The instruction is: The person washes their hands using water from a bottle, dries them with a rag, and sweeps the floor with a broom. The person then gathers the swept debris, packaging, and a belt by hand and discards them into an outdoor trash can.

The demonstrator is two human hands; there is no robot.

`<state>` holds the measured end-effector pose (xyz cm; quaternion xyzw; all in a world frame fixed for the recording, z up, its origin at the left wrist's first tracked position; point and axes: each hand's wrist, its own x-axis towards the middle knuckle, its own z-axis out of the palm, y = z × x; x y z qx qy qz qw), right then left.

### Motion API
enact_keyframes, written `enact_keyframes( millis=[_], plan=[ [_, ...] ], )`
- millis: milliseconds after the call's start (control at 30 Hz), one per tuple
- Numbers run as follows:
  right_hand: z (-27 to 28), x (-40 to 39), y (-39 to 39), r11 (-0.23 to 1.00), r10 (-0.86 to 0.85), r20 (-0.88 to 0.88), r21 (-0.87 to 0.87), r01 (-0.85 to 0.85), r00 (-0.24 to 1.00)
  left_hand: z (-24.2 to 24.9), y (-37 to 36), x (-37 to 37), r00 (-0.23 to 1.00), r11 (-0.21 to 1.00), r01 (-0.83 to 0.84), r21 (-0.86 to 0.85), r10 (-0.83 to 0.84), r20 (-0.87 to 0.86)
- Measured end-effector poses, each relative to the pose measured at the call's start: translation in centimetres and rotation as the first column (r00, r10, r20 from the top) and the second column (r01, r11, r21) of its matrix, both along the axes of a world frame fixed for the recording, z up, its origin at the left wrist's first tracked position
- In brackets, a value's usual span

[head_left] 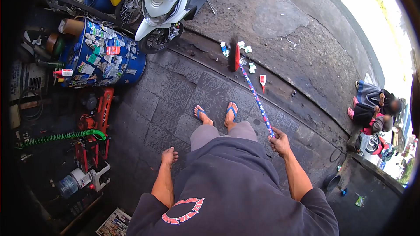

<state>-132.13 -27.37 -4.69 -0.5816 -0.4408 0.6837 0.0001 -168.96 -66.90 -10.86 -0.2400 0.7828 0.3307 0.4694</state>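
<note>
My right hand (279,142) is wrapped round the lower end of a broom stick (258,100) patterned in blue, white and red. At its far end, the red broom head (237,57) with dark bristles rests on the ground by a groove. Green and white wrappers (248,49) lie beside the head, and another wrapper (252,67) lies nearer. A red and white bottle (263,81) is to the right of the stick. My left hand (169,155) hangs beside my body with its fingers curled; whether anything is in them is too small to tell.
A white scooter (164,6) stands at the top. At the left are a blue drum (135,61) covered in labels, a red jack (104,109) and a coiled green hose (61,137). Two people (372,109) sit at the right. A black bowl (332,182) is at lower right.
</note>
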Motion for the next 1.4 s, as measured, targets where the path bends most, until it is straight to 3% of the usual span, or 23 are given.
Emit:
enact_keyframes(
  millis=[100, 167, 200, 300, 400, 500, 567, 633, 700, 733, 767, 833, 867, 900, 967, 1100, 1167, 1233, 1300, 1400],
  plan=[
    [-4.2, 1.9, -1.3, 0.999, -0.001, -0.008, -0.041, 0.001, 1.0, -0.5, 1.4, 0.7, 1.0, 1.0, 0.002, -0.006, -0.002, 0.025],
    [-7.3, 3.3, -2.2, 0.917, 0.27, 0.252, 0.226, -0.327, 0.929, -0.2, 2.4, 0.5, 1.0, 1.0, 0.002, 0.022, -0.002, 0.018],
    [-7.1, 3.6, -2.7, 0.852, 0.303, 0.335, 0.325, -0.411, 0.892, -0.2, 2.4, 0.2, 1.0, 1.0, -0.002, 0.021, 0.002, 0.013],
    [-3.9, 5.1, -4.5, 0.802, 0.279, 0.362, 0.421, -0.424, 0.889, -0.6, 2.0, -0.1, 1.0, 0.998, -0.007, 0.059, 0.008, -0.019],
    [2.1, 4.3, -4.0, 0.894, 0.259, 0.314, 0.281, -0.35, 0.913, -1.0, 0.6, 0.0, 0.999, 0.999, -0.022, 0.047, 0.023, -0.025],
    [2.4, 3.5, -3.2, 0.966, 0.184, 0.178, 0.148, -0.211, 0.967, -1.2, 0.9, 0.1, 1.0, 1.0, 0.0, 0.014, 0.0, 0.003],
    [1.7, 1.7, -2.4, 0.995, 0.082, -0.011, -0.056, -0.082, 0.997, -1.4, 1.2, 0.2, 0.999, 0.999, 0.032, -0.006, -0.032, 0.036],
    [-0.4, 0.7, -1.9, 0.981, 0.172, 0.093, -0.103, -0.162, 0.981, -1.6, 1.7, -0.1, 0.999, 0.999, 0.039, 0.021, -0.04, 0.032],
    [-4.6, 0.2, -2.4, 0.864, 0.389, 0.236, 0.241, -0.442, 0.89, -1.3, 1.8, -0.2, 0.999, 0.998, 0.041, 0.042, -0.042, 0.024],
    [-4.7, 0.5, -2.9, 0.778, 0.421, 0.318, 0.354, -0.518, 0.849, -1.0, 1.9, -0.4, 1.0, 0.998, 0.03, 0.052, -0.03, -0.006],
    [-3.6, 0.6, -3.3, 0.778, 0.422, 0.311, 0.358, -0.517, 0.851, -0.7, 2.0, -0.9, 0.999, 0.998, 0.021, 0.063, -0.019, -0.037],
    [-0.8, 1.8, -4.4, 0.779, 0.446, 0.376, 0.284, -0.559, 0.812, -0.8, 0.9, -1.3, 0.998, 0.998, -0.004, 0.064, 0.008, -0.055],
    [1.1, 1.9, -4.3, 0.951, 0.31, 0.344, -0.111, -0.29, 0.886, -0.8, 0.3, -1.1, 0.997, 0.997, -0.027, 0.069, 0.032, -0.066],
    [1.4, 2.6, -4.7, 0.95, 0.312, 0.347, -0.111, -0.292, 0.884, -0.8, -0.1, -0.8, 0.997, 0.997, -0.03, 0.069, 0.034, -0.063],
    [1.8, 4.2, -5.6, 0.884, 0.334, 0.225, 0.261, -0.387, 0.915, -0.6, -0.6, -0.3, 0.999, 0.999, -0.044, 0.012, 0.045, -0.028],
    [-2.8, 3.3, -4.1, 0.909, 0.32, 0.169, 0.223, -0.353, 0.932, -1.0, 0.4, 0.6, 1.0, 0.999, -0.01, -0.034, 0.01, 0.017],
    [-4.8, 2.2, -3.0, 0.916, 0.312, 0.213, 0.19, -0.352, 0.926, -1.2, 0.7, 0.5, 1.0, 1.0, 0.002, -0.01, -0.002, 0.029],
    [-6.1, 2.2, -2.0, 0.848, 0.375, 0.389, 0.223, -0.481, 0.841, -1.2, 1.1, 0.1, 1.0, 1.0, 0.015, 0.01, -0.015, 0.022],
    [-5.6, 2.6, -1.7, 0.805, 0.367, 0.464, 0.275, -0.525, 0.806, -1.0, 1.5, -0.1, 1.0, 0.999, 0.025, 0.029, -0.025, 0.016],
    [-2.5, 4.2, -2.1, 0.8, 0.281, 0.38, 0.414, -0.434, 0.881, -0.5, 1.1, -0.9, 1.0, 1.0, -0.001, 0.03, 0.001, -0.021]
  ],
)
